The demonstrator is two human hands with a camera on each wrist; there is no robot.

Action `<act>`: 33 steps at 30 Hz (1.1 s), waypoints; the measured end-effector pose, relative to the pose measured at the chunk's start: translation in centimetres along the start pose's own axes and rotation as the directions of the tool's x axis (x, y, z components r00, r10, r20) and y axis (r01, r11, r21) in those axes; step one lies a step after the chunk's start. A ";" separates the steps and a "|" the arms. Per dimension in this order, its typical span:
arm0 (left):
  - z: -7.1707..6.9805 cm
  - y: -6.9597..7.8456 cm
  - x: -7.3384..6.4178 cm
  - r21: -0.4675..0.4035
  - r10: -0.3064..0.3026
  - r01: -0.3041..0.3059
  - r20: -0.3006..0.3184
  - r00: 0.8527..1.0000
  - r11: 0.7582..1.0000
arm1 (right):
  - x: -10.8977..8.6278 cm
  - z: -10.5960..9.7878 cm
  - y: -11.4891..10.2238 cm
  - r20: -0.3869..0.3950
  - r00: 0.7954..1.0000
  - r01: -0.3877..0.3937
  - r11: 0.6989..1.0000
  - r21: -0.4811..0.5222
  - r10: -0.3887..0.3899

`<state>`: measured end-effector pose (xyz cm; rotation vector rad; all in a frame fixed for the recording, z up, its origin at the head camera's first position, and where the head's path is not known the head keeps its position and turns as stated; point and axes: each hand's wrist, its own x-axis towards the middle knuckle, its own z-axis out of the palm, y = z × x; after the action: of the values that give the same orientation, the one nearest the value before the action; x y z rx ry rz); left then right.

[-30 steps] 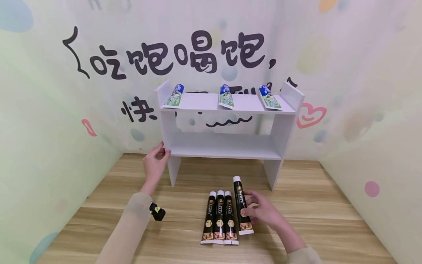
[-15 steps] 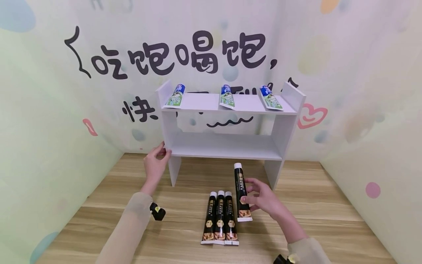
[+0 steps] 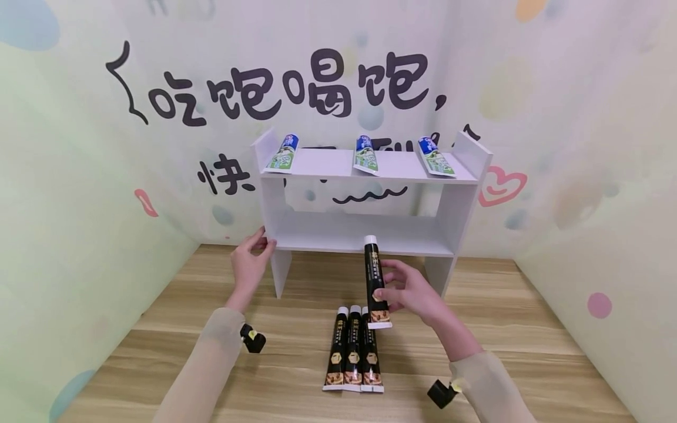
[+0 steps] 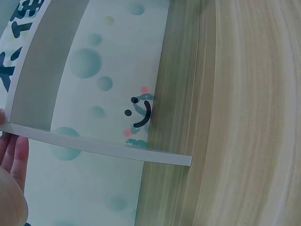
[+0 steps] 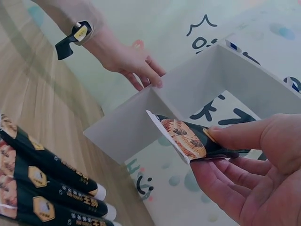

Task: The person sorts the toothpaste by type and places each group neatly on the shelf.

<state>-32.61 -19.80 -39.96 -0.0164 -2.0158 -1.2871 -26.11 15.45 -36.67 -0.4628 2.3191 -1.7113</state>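
In front of the white shelf (image 3: 317, 228), the right hand (image 3: 415, 292) pinches a black tube (image 3: 374, 273) between thumb and fingers, lifted off the counter (image 3: 296, 358) with its white cap pointing toward the shelf. Three more black tubes (image 3: 353, 349) lie side by side on the counter. The left hand (image 3: 250, 258) grips the shelf's left side panel (image 3: 274, 202) by its front edge. On the top board (image 3: 325, 161) lie three blue-and-green tubes (image 3: 365, 155), well apart.

left hand (image 3: 247, 260): grips white shelf (image 3: 328, 232) | right hand (image 3: 411, 289): holds black tube (image 3: 374, 271) | atop shelf: green-blue tubes (image 3: 365, 156)
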 end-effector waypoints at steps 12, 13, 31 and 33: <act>-0.2 -0.3 0.0 -0.050 0.006 -0.005 0.025 1.000 0.999 | 3.4 0.8 -3.4 0.009 1.000 0.006 1.000 0.004 -0.006; -0.2 -0.4 0.0 -0.048 0.009 -0.007 0.025 1.000 0.999 | 3.7 0.8 -3.6 0.005 1.000 0.002 1.000 0.002 -0.002; -0.3 -0.4 0.1 -0.067 0.000 0.003 0.035 0.999 0.998 | 9.9 1.5 -5.5 -0.036 0.999 0.021 1.000 0.002 -0.021; -0.4 -0.4 0.1 -0.071 0.004 -0.001 0.036 0.999 0.997 | 10.6 1.8 -5.6 -0.038 0.999 0.028 1.000 0.000 -0.028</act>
<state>-32.66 -20.35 -40.17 -0.0755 -1.9989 -1.3651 -34.64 8.33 -31.78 -0.4692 2.3495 -1.7478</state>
